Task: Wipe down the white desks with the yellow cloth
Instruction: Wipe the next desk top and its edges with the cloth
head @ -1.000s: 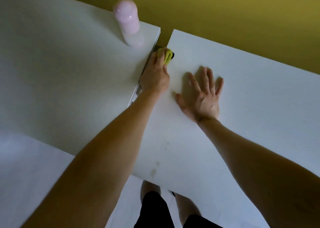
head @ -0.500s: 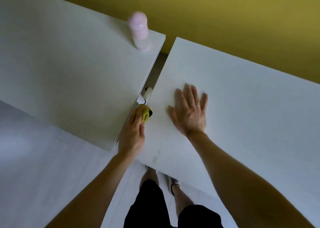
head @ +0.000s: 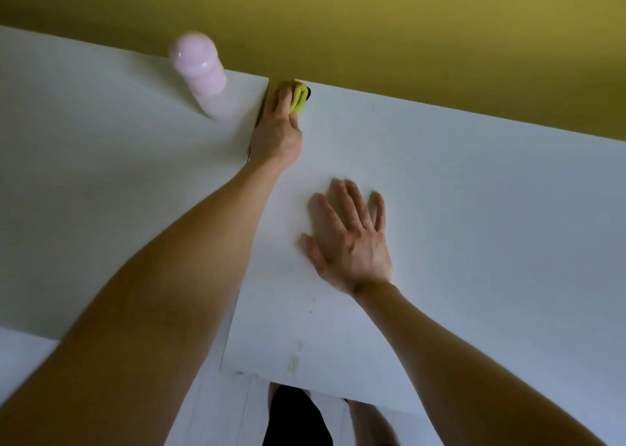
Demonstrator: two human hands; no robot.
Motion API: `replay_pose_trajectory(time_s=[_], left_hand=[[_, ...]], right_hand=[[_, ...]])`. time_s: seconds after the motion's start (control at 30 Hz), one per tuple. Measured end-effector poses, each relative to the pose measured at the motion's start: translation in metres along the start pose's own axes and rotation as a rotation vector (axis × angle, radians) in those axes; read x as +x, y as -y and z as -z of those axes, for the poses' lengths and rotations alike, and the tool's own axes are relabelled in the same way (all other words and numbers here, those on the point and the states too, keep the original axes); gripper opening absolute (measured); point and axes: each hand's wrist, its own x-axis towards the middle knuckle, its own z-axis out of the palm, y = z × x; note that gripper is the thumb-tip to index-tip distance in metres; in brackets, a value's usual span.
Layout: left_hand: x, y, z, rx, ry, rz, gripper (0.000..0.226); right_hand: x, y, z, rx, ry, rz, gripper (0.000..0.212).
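Two white desks stand side by side, the left desk [head: 101, 174] and the right desk [head: 474, 225], with a narrow gap between them. My left hand [head: 277, 130] reaches to the far end of that gap and grips the bunched yellow cloth [head: 299, 98], pressed against the right desk's left edge near its back corner. My right hand [head: 349, 239] lies flat on the right desk, palm down, fingers spread, holding nothing.
A pale pink bottle [head: 201, 76] stands on the left desk near its back right corner, close to my left hand. A yellow wall [head: 372, 22] runs behind both desks. Faint smudges [head: 294, 361] mark the right desk's front edge. My legs [head: 298, 418] show below.
My left hand has slid the cloth along the gap from near the front of the desks back to the far end by the wall. My right hand has stayed flat on the right desk.
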Motion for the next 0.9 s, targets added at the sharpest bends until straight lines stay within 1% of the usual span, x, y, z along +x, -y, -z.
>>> replay_pose_trajectory(time_s=[0.07,0.17,0.33,0.43,0.53,0.6,0.7,0.77,0.83,0.9], left_hand=[[-0.035,0.016,-0.003,-0.01,-0.021,-0.016,0.058],[-0.119,0.05,-0.008,-0.062,-0.071,-0.042,0.056],[-0.295,0.101,-0.004,-0.127,-0.12,0.006,0.053],[-0.36,0.116,-0.002,-0.118,-0.097,0.02,0.054],[-0.349,0.113,-0.003,-0.11,-0.113,0.058,0.052],[-0.31,0.1,-0.004,-0.089,-0.127,0.081,0.051],[-0.238,0.071,0.0,-0.077,-0.107,0.062,0.054],[-0.222,0.066,-0.002,-0.065,-0.102,0.03,0.055],[-0.253,0.079,-0.005,-0.035,-0.137,0.007,0.057],[-0.318,0.098,-0.008,-0.016,-0.182,0.005,0.055]], right_hand=[[-0.001,0.0,0.001,-0.007,-0.005,-0.004,0.076],[0.001,0.001,0.005,-0.002,-0.009,-0.007,0.077],[0.001,-0.002,0.006,-0.015,-0.028,0.017,0.077],[-0.001,-0.001,0.006,-0.015,-0.041,0.032,0.075],[-0.002,0.0,0.006,-0.008,-0.056,0.028,0.073],[-0.001,0.001,0.005,-0.008,-0.07,0.03,0.073],[0.001,-0.002,0.002,-0.007,-0.091,0.047,0.073],[0.0,-0.005,0.001,-0.008,-0.105,0.049,0.073],[-0.001,-0.005,0.0,-0.017,-0.096,0.052,0.073],[-0.004,-0.003,0.0,-0.024,-0.089,0.051,0.073]])
